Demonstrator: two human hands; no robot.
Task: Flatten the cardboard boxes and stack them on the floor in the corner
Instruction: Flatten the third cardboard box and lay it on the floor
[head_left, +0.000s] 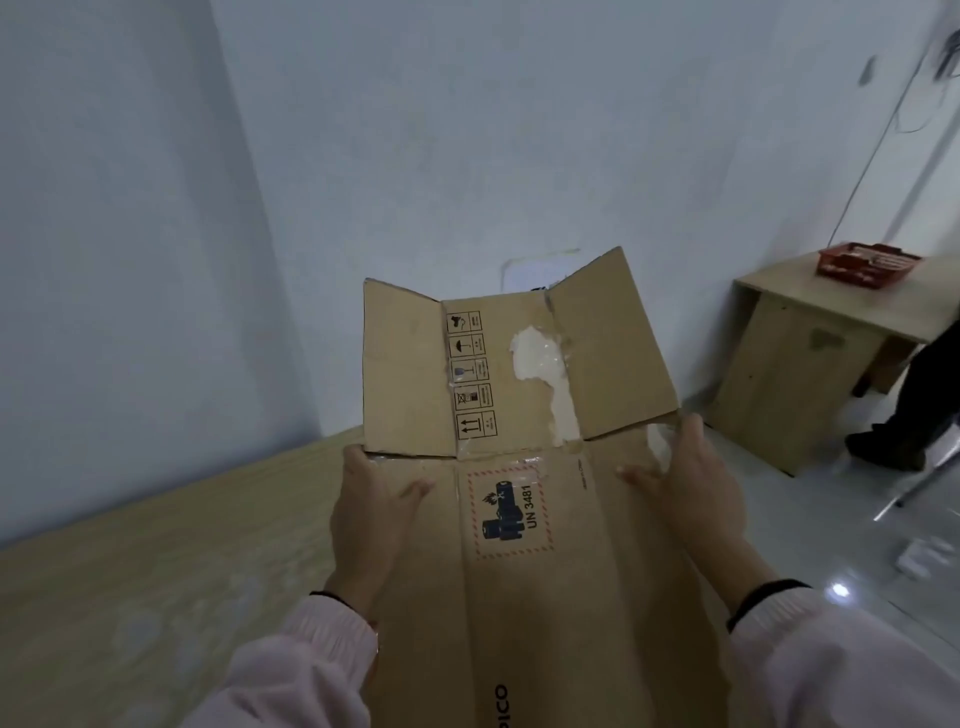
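Observation:
A brown cardboard box (530, 587), pressed nearly flat, is held in front of me above a wooden surface. Its end flaps stand up and spread at the far end, with torn white label remains and handling symbols on them. A battery warning label marked UN 3481 shows on the main panel. My left hand (371, 514) grips the box's left edge, thumb on top. On the opposite edge, near the flap fold, my right hand (691, 488) holds on with fingers over the top.
A light wooden surface (130, 571) lies below and to the left, against white walls meeting in a corner. A wooden desk (795, 379) with a red basket (865, 264) stands at right. A person's dark leg and shoe (898, 431) are beside it. Glossy floor lies at right.

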